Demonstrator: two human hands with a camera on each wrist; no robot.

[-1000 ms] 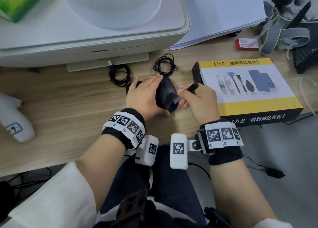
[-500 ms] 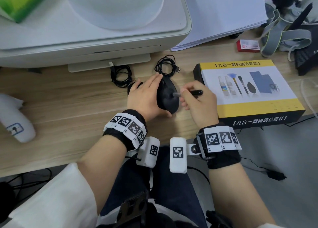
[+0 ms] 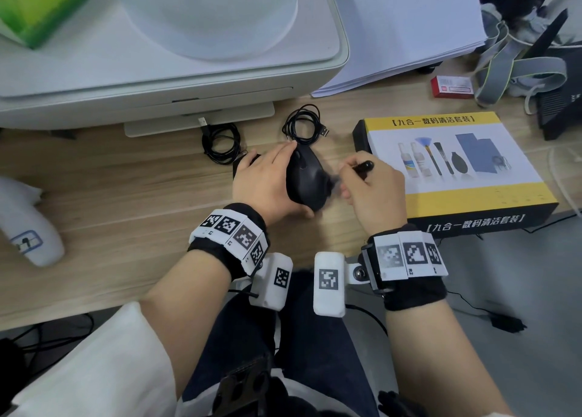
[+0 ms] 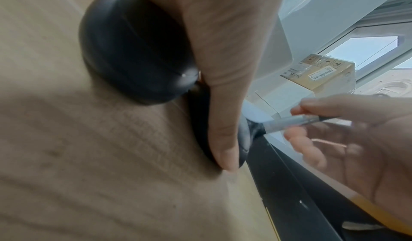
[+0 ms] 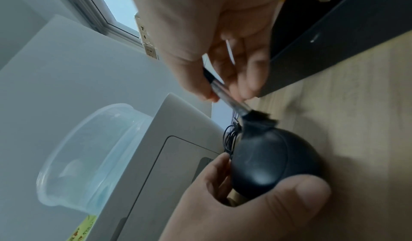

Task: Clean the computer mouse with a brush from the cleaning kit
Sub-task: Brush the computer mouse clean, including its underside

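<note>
While the left hand (image 3: 267, 180) gripped the black plastic computer mouse (image 3: 307, 177) tilted on the wooden table (image 3: 126, 196), the right hand (image 3: 374, 189) pinched the slim silver-ferruled brush (image 5: 231, 102); light, short strokes along the seams would have suited best.

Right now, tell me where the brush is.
Head view: the brush is pinched in the right hand, bristles against the mouse, left of the kit box.

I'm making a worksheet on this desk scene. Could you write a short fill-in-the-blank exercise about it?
1. The left hand holds the black ____ on the wooden desk.
2. The right hand pinches a ____ whose bristles touch the mouse.
3. The cleaning kit box, to the right of the hands, is closed and edged in ____.

Missing words: mouse; brush; yellow
</note>
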